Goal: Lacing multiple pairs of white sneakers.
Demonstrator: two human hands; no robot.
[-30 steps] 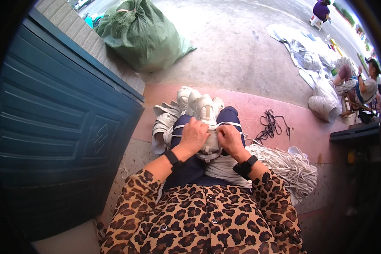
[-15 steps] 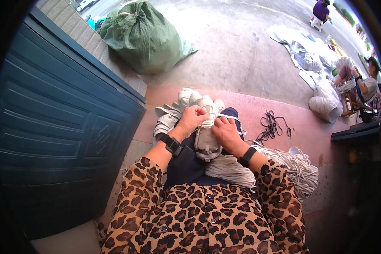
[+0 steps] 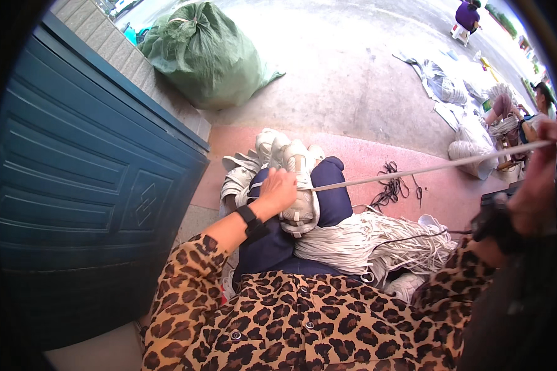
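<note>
A beige and white sneaker (image 3: 299,204) rests on my lap between my knees, its heel toward me. My left hand (image 3: 278,188) is closed in a fist against the left side of its lacing, and a pale strip of lace shows beside the fist. A white shoelace (image 3: 408,176) runs taut from the sneaker's lacing far out to the right. Its other end is in my right hand (image 3: 535,185), which is closed, raised and somewhat blurred. More pale shoes (image 3: 269,145) stand just past the sneaker.
To my right lies a big bundle of white laces (image 3: 384,241), with tangled black laces (image 3: 390,188) on the floor beyond. A blue door (image 3: 93,191) stands on the left. Farther off are a green sack (image 3: 207,59), white bags (image 3: 473,154) and two seated people.
My right hand has swung from the sneaker far out to the right, drawing the shoelace out straight. My left hand has turned into a fist and moved slightly down and left.
</note>
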